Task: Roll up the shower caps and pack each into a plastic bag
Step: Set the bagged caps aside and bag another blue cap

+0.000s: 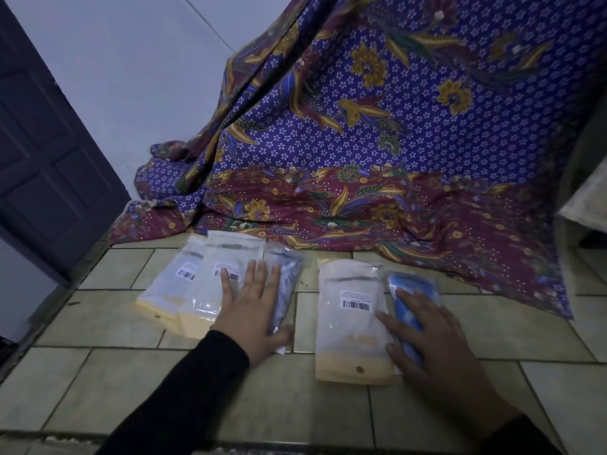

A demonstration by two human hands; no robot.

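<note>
Several plastic bags lie on the tiled floor. At the left, two white bags with barcode labels (184, 287) overlap, and beside them lies a clear bag holding a rolled blue-and-white shower cap (285, 284). My left hand (253, 307) rests flat with straight fingers across this left group. At the right lies another white barcode bag (351, 320), and next to it a clear bag with a rolled blue shower cap (407, 290). My right hand (433, 339) lies on that blue bag with fingers spread over it.
A purple and maroon batik cloth (377, 142) hangs behind the bags and spreads onto the floor. A dark door (42, 159) stands at the left by a white wall. Beige floor tiles (295, 405) extend toward me.
</note>
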